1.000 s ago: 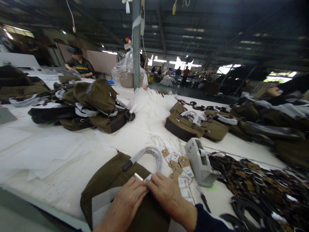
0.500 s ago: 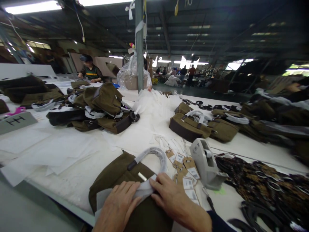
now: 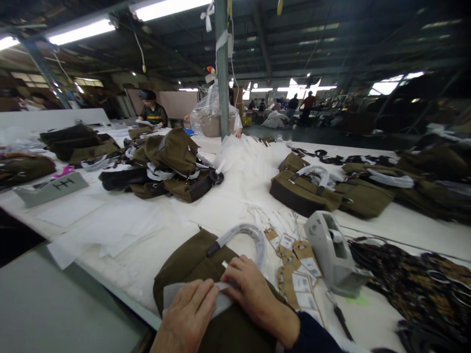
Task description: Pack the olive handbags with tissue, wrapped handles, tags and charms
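the left hand lay palm down on the near left part of a white sheet, its fingers straight, close together and aimed at the other hand; whether it gripped the sheet or only pressed it could not be told. the right hand reached in from the right, wrist bent, thumb and bent fingers seeming to pinch the sheet's right end. the sheet's long axis ran from one hand to the other, rising slightly to the right, across the olive bag lying on the table beneath both hands. just past the right fingers a small metal plate showed on the bag, and beyond it the wrapped handle arched away, nearer the right hand than the left. to the right of the bag lay paper tags, with a grey tape dispenser just beside them; to the left were loose white sheets. farther off, more olive bags were heaped, and a co-worker sat behind them
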`<state>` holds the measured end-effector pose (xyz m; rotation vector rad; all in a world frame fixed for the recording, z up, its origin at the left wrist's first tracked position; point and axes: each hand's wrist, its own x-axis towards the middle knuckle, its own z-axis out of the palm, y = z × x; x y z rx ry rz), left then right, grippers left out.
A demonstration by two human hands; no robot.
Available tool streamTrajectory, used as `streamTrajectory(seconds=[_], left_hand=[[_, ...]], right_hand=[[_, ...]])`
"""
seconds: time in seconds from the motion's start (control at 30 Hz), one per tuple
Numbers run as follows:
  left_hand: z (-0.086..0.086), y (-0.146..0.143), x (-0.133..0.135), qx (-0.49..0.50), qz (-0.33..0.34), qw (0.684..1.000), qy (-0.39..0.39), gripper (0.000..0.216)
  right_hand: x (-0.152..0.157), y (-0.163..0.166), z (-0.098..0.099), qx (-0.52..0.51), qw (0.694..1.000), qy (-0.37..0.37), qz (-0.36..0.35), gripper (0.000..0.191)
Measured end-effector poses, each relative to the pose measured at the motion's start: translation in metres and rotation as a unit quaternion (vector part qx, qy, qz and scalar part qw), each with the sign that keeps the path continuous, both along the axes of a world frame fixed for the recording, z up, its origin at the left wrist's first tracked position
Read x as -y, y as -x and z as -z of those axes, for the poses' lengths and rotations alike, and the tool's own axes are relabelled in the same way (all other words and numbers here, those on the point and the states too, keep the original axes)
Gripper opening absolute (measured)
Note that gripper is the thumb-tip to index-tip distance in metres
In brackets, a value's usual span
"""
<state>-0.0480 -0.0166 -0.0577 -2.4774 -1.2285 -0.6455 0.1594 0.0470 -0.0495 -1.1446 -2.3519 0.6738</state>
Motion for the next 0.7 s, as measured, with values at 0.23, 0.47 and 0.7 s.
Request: streamTrajectory(seconds=[0.23,0.47,0.7], left_hand=[[0.007,-0.001,0.007,0.080,0.008,0.997,-0.019,0.035],[-0.003,-0.008,-0.005,-0.005,-0.046,0.993,0.107,0.023],[-0.022,-0.015,-0.006,0.037,-0.071,0.964,0.254,0.018]], right_hand=[[0.001,0.000,0.005,-0.081,0.996,0.015,0.027,0.012],[0.000,0.002,0.014,-0.094,0.994,0.024,0.043,0.012],[0.006,0.001,0.013,-0.111,0.993,0.018,0.043,0.009]])
